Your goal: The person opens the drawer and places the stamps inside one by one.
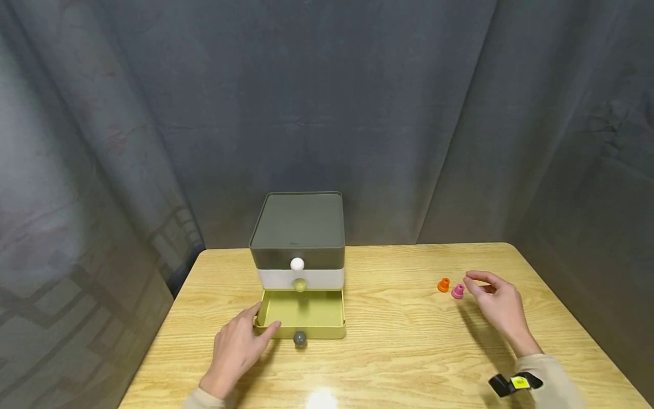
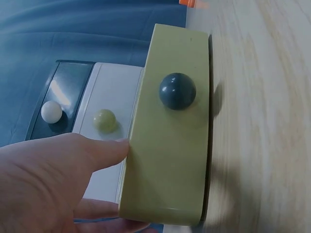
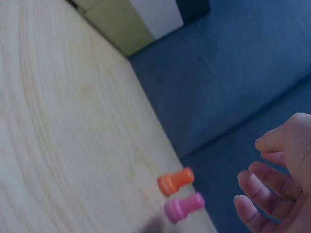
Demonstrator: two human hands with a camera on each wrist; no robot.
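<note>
A low yellow-green drawer (image 1: 319,332) with a dark grey knob (image 1: 300,339) is pulled out from the bottom of a small drawer unit (image 1: 301,221). My left hand (image 1: 237,343) rests at its front left corner. The thumb (image 2: 109,151) touches the upper edge of the front, while the fingers lie along the left side, partly hidden in the left wrist view. On the table's right, an orange stepped cone-like piece (image 1: 443,285) stands beside a pink one (image 1: 458,292). Just right of them hovers my right hand (image 1: 501,307), fingers loosely bent, holding nothing and apart from both pieces.
Above the drawer are a white drawer with a yellow-green knob (image 1: 300,285) and a dark grey one with a white knob (image 1: 297,264). The unit stands on a wooden table (image 1: 393,341). A grey curtain (image 1: 383,125) hangs behind and at both sides.
</note>
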